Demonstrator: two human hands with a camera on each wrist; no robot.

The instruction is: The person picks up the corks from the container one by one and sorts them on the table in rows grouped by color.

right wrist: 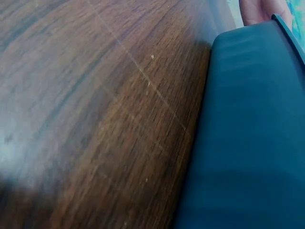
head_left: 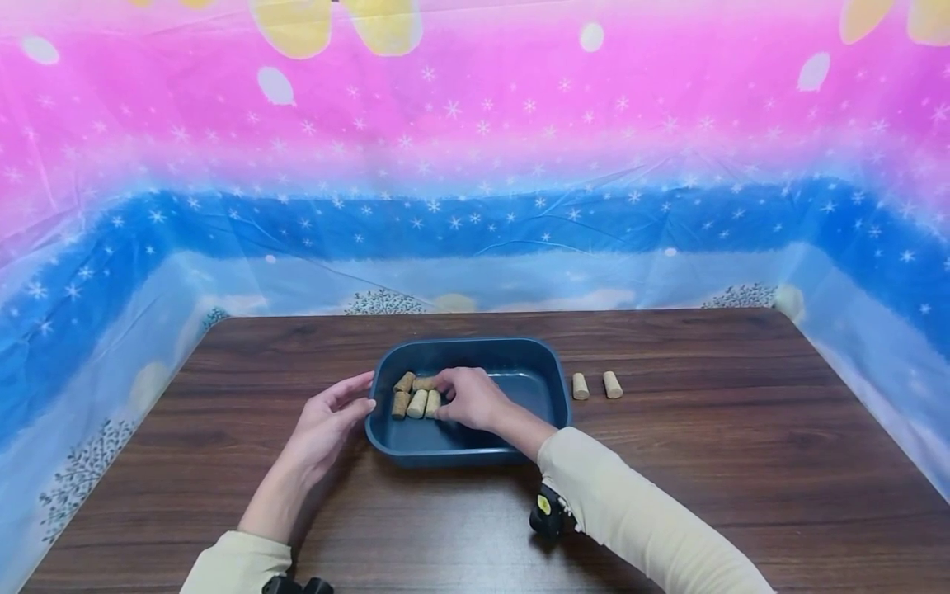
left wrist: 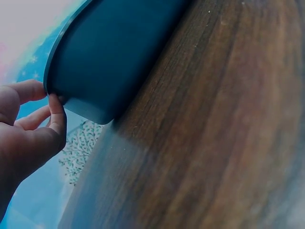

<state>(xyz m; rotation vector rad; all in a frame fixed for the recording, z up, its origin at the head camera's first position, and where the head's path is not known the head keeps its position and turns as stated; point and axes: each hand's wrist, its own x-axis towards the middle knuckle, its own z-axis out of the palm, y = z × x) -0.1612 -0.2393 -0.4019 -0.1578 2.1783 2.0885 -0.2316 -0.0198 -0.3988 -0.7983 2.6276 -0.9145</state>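
A dark blue rectangular container [head_left: 475, 454] sits on the table with several tapered corks [head_left: 417, 403] grouped at its left end. My left hand [head_left: 322, 429] holds the container's left rim, its thumb and fingertips at the edge; the left wrist view shows this hand [left wrist: 33, 129] at the rim too. My right hand [head_left: 475, 400] reaches inside and pinches a pale cork [head_left: 433, 404] at the right of the group, its fingertips partly hidden. Only the container's outer wall [right wrist: 248, 129] and part of the left hand [right wrist: 264, 10] appear in the right wrist view.
Two more corks, one nearer [head_left: 580, 387] and one farther right [head_left: 612, 385], stand on the brown wooden table [head_left: 727, 412] to the right of the container. A pink and blue snowflake-patterned cloth [head_left: 505, 206] hangs round the back and sides.
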